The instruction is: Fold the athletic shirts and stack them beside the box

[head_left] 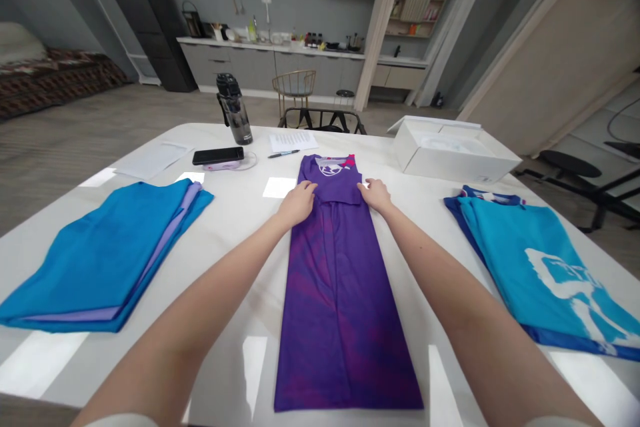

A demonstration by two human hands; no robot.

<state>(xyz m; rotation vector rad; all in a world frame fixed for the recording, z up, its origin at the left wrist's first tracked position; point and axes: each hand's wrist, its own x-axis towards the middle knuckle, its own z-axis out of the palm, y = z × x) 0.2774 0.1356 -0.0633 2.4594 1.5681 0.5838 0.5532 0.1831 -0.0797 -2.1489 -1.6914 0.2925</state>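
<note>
A purple shirt (340, 307) lies in a long narrow strip down the middle of the table, with reddish patches in its cloth. Its far end, with a white emblem and a pink-red patch at the collar, is folded over. My left hand (299, 203) pinches the left edge of that folded part. On the opposite edge, the thumb and fingers of my right hand (376, 195) are closed on the cloth. Blue folded garments (100, 247) with a lilac layer between lie to the left. To the right rest folded turquoise and navy shirts (530, 240) with a white print.
An open white box (440, 163) stands at the back right of the white table (235, 233). Toward the back left are a dark bottle (235, 113), a black phone (218, 156), a pen (283, 154) and paper sheets (293, 141). Behind is a chair (323, 120).
</note>
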